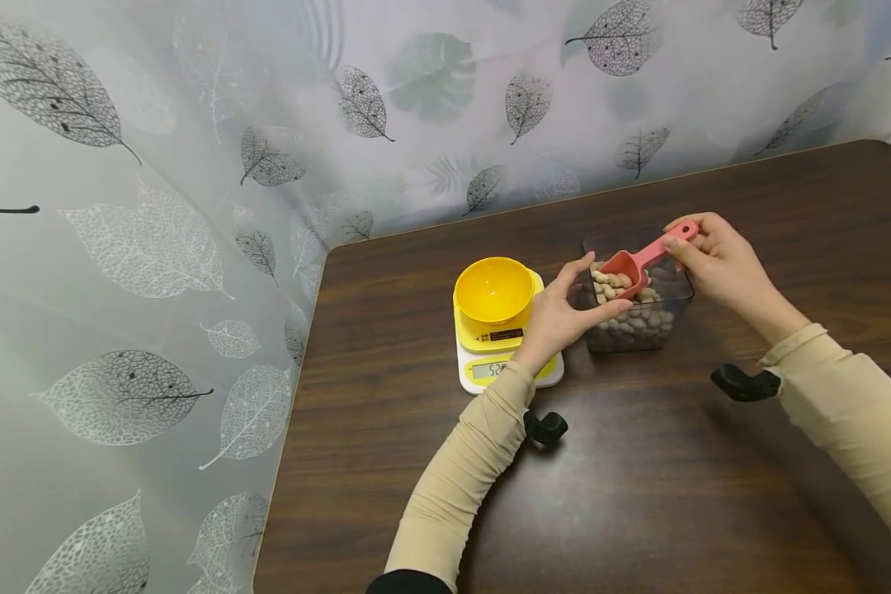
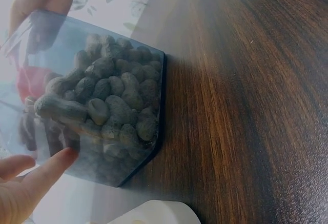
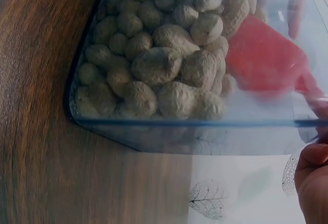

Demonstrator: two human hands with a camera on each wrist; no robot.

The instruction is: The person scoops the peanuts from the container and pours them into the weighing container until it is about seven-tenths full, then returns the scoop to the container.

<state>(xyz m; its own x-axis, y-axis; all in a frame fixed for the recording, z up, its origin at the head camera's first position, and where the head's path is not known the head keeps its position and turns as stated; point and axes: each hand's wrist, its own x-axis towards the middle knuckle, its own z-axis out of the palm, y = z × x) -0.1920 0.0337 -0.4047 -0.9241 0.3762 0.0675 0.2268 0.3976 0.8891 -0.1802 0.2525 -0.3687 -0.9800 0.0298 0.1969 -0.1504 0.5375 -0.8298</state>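
My right hand (image 1: 723, 262) pinched the pink scoop (image 1: 643, 259) near its handle's end, its cup among the peanuts (image 1: 611, 285) in the clear bin (image 1: 634, 340); I judged it light, stiff plastic, best held there, while my left hand (image 1: 553, 320), fingers extended, touched the bin.

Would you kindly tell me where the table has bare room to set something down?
The table is bare left of the scale and between the left sleeve and right sleeve near the front. It is crowded around the scale, left hand and peanut tub.
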